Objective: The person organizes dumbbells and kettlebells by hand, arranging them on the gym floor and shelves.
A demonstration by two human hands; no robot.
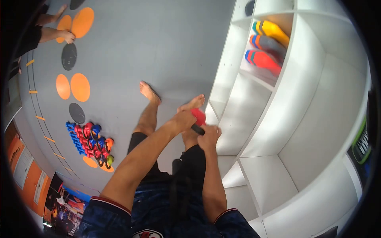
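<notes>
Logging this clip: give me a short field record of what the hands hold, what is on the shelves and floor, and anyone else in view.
left hand: grips the red end of a red and black object
right hand: closed on its black end
shelf unit: white, open compartments; one holds three striped rolls
floor: grey, with orange discs, black discs, a cluster of kettlebells
other person: hands at top left, on an orange disc

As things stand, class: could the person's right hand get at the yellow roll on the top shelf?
Probably yes. The right hand is beside the white shelf, and the yellow roll lies in an open compartment, but both hands grip a red-and-black thing.
</notes>
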